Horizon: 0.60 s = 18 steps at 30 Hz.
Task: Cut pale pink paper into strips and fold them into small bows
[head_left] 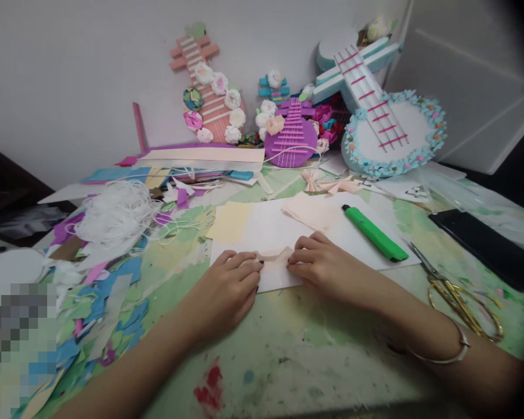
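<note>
Over the near edge of a white sheet (pixel 262 224), a small pale peach strip of paper (pixel 273 255) stretches between my hands, with a raised fold along its far edge. My left hand (pixel 232 285) has its fingers closed on the strip's left end. At the other end, my right hand (pixel 317 262) pinches the paper between thumb and fingers. My palms hide part of the strip. Beyond them on the sheet lie another peach paper piece (pixel 310 210) and a yellow paper square (pixel 231 221). A green glue stick or cutter-like tool (pixel 375 233) rests to the right.
Gold-handled scissors (pixel 452 291) and a black phone-like slab (pixel 484 244) lie at right. White string (pixel 120 212) and paper scraps (pixel 113 308) cover the left. Along the wall stand decorated paper instruments: pink (pixel 220 110), purple (pixel 290 142) and light blue (pixel 375 122). Folded peach bows (pixel 312 180) sit behind the sheet.
</note>
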### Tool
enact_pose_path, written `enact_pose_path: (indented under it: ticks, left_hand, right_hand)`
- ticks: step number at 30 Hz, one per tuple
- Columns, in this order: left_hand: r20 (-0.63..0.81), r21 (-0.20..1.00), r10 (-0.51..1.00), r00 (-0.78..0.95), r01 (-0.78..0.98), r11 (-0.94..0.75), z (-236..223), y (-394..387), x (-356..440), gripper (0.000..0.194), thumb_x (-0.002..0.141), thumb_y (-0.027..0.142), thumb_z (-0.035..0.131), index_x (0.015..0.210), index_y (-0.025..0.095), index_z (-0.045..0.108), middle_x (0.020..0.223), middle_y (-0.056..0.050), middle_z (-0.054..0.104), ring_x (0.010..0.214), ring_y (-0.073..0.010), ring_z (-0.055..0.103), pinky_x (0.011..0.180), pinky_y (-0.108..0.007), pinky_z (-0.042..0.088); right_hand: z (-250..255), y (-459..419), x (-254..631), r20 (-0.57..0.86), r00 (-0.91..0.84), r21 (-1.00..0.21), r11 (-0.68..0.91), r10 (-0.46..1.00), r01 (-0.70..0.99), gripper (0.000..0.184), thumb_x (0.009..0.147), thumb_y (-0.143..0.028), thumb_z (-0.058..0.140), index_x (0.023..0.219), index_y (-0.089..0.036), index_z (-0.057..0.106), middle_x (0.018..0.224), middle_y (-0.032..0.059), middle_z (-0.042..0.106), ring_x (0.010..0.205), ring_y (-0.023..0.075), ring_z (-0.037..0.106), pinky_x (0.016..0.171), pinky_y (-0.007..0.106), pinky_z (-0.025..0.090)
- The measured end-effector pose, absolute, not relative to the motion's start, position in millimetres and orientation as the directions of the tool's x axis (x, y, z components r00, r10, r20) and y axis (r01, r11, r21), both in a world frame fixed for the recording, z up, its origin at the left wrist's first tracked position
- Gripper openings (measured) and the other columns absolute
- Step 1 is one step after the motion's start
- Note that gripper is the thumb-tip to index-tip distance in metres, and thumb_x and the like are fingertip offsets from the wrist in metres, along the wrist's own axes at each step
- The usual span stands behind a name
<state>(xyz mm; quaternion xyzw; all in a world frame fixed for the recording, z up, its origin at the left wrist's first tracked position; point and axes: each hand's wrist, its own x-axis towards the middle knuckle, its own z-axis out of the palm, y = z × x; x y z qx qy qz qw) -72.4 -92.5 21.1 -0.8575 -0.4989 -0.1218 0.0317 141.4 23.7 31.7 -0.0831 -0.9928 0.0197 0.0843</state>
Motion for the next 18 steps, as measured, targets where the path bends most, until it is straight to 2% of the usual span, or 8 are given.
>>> enact_pose_path:
  ticks: [5, 9, 18]
  left_hand:
    - [0.266, 0.085, 0.844, 0.466, 0.86, -0.503, 21.6, -92.5, -75.0, 0.02, 0.09, 0.013, 0.045, 0.1, 0.013, 0.062, 0.109, -0.01, 0.067, 0.115, -0.028, 0.054, 0.095, -0.044, 0.038]
    - [0.278, 0.099, 0.827, 0.489, 0.842, -0.531, 21.7, -90.4, -78.9, 0.018, 0.089, 0.013, 0.048, 0.095, 0.015, 0.065, 0.106, -0.007, 0.069, 0.113, -0.026, 0.055, 0.092, -0.043, 0.04]
    - [0.3, 0.097, 0.821, 0.486, 0.841, -0.533, 25.3, -90.1, -88.4, 0.017, 0.086, 0.013, 0.052, 0.083, 0.017, 0.068, 0.097, -0.003, 0.072, 0.112, -0.0281, 0.055, 0.091, -0.046, 0.041]
  right_hand:
    - [33.5, 26.5, 143.7, 0.154, -0.973, -0.089, 0.983, 0.171, 0.159, 0.018, 0.089, -0.016, 0.054, 0.078, -0.015, 0.068, 0.084, 0.0099, 0.067, 0.09, 0.0216, 0.05, 0.081, 0.037, 0.033]
    - [34.1, 26.7, 144.1, 0.158, -0.972, -0.101, 0.983, 0.171, 0.156, 0.017, 0.088, -0.014, 0.054, 0.078, -0.015, 0.068, 0.084, 0.0103, 0.066, 0.089, 0.0216, 0.051, 0.08, 0.037, 0.033]
    - [35.5, 25.9, 144.4, 0.171, -0.972, -0.119, 0.982, 0.164, 0.145, 0.018, 0.087, -0.013, 0.055, 0.072, -0.015, 0.065, 0.082, 0.0098, 0.066, 0.088, 0.0215, 0.052, 0.079, 0.037, 0.033]
